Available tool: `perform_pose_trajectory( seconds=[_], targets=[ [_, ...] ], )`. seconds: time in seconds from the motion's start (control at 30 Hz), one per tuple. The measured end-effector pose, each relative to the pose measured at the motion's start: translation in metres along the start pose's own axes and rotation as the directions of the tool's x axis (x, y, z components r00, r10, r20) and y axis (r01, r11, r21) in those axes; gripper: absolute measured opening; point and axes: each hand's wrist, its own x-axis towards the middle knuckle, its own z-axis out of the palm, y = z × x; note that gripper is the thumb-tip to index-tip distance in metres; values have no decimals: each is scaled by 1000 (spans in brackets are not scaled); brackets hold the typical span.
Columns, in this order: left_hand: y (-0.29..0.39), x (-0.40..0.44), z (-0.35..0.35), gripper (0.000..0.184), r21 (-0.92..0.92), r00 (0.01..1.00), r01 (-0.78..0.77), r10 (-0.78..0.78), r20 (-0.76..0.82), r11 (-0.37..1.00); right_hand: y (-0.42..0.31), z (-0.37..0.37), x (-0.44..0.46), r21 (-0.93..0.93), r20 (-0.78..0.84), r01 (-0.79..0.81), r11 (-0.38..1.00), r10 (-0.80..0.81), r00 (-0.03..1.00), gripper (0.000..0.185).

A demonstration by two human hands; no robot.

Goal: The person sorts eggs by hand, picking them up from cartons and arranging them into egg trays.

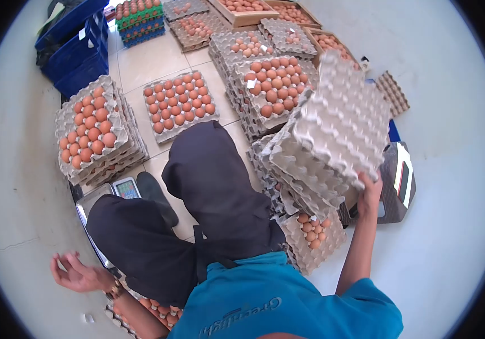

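My right hand (pixel 370 191) grips the near edge of an empty grey cardboard egg tray (pixel 344 116), which is raised and tilted. Beneath it is a stack of more empty trays (pixel 304 169). I cannot tell whether the hand holds one tray or several together. Away at the lower left, my left hand (pixel 78 273) hovers with loosely bent fingers apart and nothing in them. Below that hand, a tray of brown eggs (pixel 155 309) is partly hidden by my arm and leg. One full egg tray (pixel 180 104) lies on the floor in front of my knees.
A tall stack of egg-filled trays (pixel 90 133) stands at left near a digital scale (pixel 126 188). Other egg stacks (pixel 276 85) rise ahead, with wooden crates of eggs (pixel 245 16) behind. Blue crates (pixel 84 56) stand far left. A partly filled tray (pixel 313 240) sits by my right hip.
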Motion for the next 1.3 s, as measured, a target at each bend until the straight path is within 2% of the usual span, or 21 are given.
perform_pose_trajectory(
  seconds=[0.1,0.17,0.23,0.3,0.37,0.4,0.47,0.53,0.57,0.63,0.67,0.7,0.73,0.77,0.83,0.87,0.9,0.97,1.13,1.23,1.3],
  targets=[
    [11,26,53,36,-96,999,-39,42,34,995,30,-12,-20,-112,-63,-127,986,120,991,67],
    [2,38,86,38,-265,987,-80,114,115,961,55,-20,-24,-192,-69,-184,964,174,982,70],
    [26,51,133,41,-235,968,9,50,245,972,65,-26,-23,-364,-111,-247,898,221,969,76],
    [54,64,173,45,-236,875,76,49,481,969,74,-38,-5,-503,-179,-172,847,93,979,78],
    [67,71,208,50,-195,771,118,34,636,974,65,-21,7,-718,-196,68,693,-294,936,77],
    [66,73,225,54,-183,736,124,33,676,975,38,3,6,-837,-127,229,498,-583,803,74],
    [54,73,250,54,-36,630,27,11,776,999,-30,78,4,-624,-54,550,555,-733,678,63],
    [42,63,272,56,51,584,-36,-21,811,998,-77,156,2,-342,74,660,669,-681,729,54],
    [34,57,279,57,90,559,-69,-36,829,994,-88,194,9,-189,264,700,689,-651,712,44],
    [9,41,286,58,210,488,-203,-87,869,956,-96,287,16,-136,567,717,684,-539,622,36],
    [1,36,288,59,263,452,-270,-119,884,926,-74,333,36,-103,695,659,745,-420,583,40],
    [-2,34,289,58,275,410,-288,-141,901,917,-51,378,55,-82,858,633,769,-269,438,41],
    [-5,32,289,58,285,370,-306,-162,915,908,-25,422,72,-210,926,573,792,-26,376,39],
    [-6,30,289,57,292,328,-327,-182,927,899,13,461,95,-288,945,595,751,121,305,40],
    [-8,30,289,55,298,296,-334,-201,934,894,77,515,119,-518,854,631,578,385,349,40],
    [-10,30,288,55,302,276,-339,-212,937,891,116,528,126,-576,815,611,542,334,473,37],
    [-12,32,287,53,322,268,-376,-231,935,869,172,542,146,-613,785,607,507,297,544,37],
    [-20,38,283,52,352,268,-380,-263,927,855,210,536,134,-732,649,547,406,170,742,42],
    [-21,53,280,51,406,247,-297,-341,907,864,234,519,112,-777,547,422,467,169,820,41],
    [-21,43,282,51,335,291,-336,-242,926,880,240,518,110,-766,518,389,512,132,845,40],
    [-12,45,288,50,353,224,-321,-291,930,879,237,522,111,-751,533,403,522,120,837,37]
  ],
)
